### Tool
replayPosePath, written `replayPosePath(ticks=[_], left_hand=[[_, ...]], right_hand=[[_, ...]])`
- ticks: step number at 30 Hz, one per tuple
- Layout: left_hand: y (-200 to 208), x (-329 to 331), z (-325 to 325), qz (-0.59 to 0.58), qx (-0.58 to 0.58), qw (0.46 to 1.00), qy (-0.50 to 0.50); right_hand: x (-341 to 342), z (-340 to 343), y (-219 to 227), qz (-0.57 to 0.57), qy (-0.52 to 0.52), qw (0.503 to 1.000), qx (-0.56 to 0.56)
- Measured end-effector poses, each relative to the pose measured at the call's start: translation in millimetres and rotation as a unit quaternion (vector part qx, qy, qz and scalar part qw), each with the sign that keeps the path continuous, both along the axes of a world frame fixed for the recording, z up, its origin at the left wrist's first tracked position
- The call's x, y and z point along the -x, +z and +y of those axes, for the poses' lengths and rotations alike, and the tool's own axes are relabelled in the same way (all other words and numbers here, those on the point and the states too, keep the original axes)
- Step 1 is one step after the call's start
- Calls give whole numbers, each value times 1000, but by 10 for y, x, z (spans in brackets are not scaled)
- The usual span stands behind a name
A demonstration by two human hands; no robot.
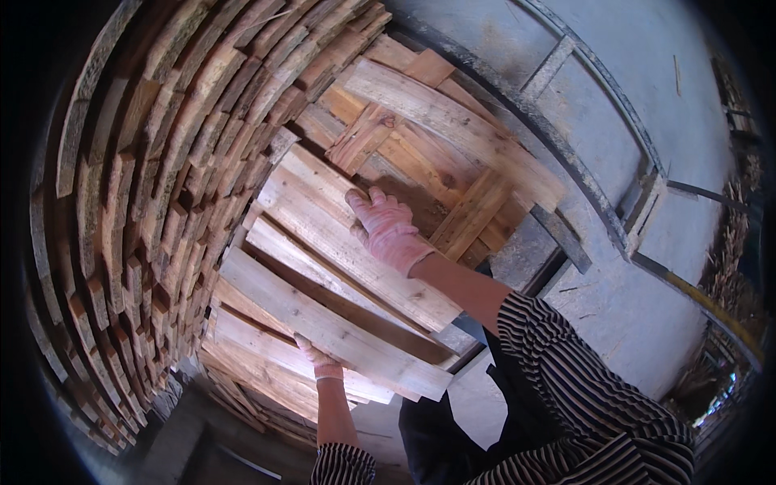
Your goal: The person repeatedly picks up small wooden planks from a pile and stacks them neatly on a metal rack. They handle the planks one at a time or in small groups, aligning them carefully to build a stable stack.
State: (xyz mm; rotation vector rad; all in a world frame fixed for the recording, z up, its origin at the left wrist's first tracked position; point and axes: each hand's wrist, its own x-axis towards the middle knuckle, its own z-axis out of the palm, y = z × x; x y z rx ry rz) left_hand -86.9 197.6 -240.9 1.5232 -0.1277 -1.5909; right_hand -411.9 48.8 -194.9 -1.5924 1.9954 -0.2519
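Observation:
Both my hands wear pinkish work gloves and are among loose, pale wooden planks. My right hand (388, 230) rests at the far edge of a wide plank (347, 218), its fingers spread. My left hand (319, 357) is lower down, at the near edge of a long plank (323, 315) that lies slantwise over the others. Its fingers are bent against that edge and partly hidden. A narrower plank (299, 250) lies between these two, with dark gaps alongside.
A tall stack of rough boards (178, 162) rises along the left. Beyond my right hand, a plank (461, 129) lies over crossed wooden pieces (420, 170). A metal frame (566, 162) stands on the grey floor (671, 267) to the right, with wood scraps (731, 242) past it.

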Motion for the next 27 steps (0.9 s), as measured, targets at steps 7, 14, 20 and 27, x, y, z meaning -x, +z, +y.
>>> replayPosePath(ticks=[7, 14, 20, 27], left_hand=[[-121, -28, 47, 22, 0, 1000, -14], [-133, -271, 138, 39, 9, 999, 3], [253, 45, 41, 35, 9, 999, -23], [987, 1290, -341, 124, -1, 988, -90]], right_hand=[[1941, -105, 9, 286, -59, 955, 53], [961, -131, 97, 61, -93, 994, -20], [497, 123, 26, 26, -18, 1000, 1], [59, 954, 681, -176, 73, 980, 53]])
